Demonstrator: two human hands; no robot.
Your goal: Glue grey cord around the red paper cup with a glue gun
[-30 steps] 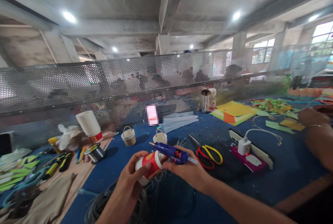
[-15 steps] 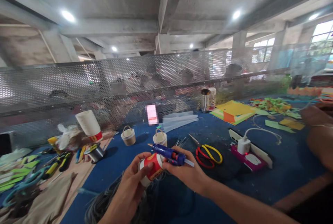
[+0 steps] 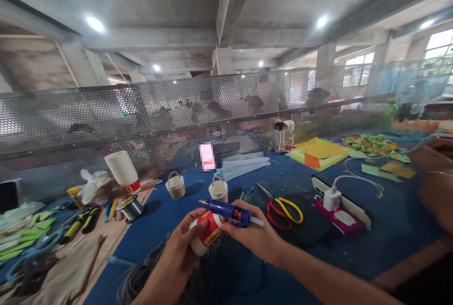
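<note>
My left hand (image 3: 186,234) is wrapped round a red and white paper cup (image 3: 209,232), which lies tilted in its fingers. In my right hand (image 3: 256,234) is a blue glue gun (image 3: 226,210), its nozzle pointing left over the cup's upper side and a clear glue stick (image 3: 256,221) jutting from its rear. The right fingertips are close to the cup; whether they touch it I cannot tell. Just beyond stand two small handled buckets, one bucket (image 3: 176,186) on the left and the other bucket (image 3: 218,188) behind the glue gun. A coil of dark cord (image 3: 141,267) lies below my left forearm.
Red and yellow-handled scissors (image 3: 283,208) lie right of my hands. A purple power strip (image 3: 339,215) holds a white charger. Stacked paper cups (image 3: 122,170) and a wire spool (image 3: 130,208) stand left. A perforated metal screen (image 3: 170,121) closes the back. Another person's arm (image 3: 433,182) reaches in at right.
The cup has turned slightly in my left hand, showing more of its printed label. The glue gun has shifted a little left and down. Both hands keep their hold.
</note>
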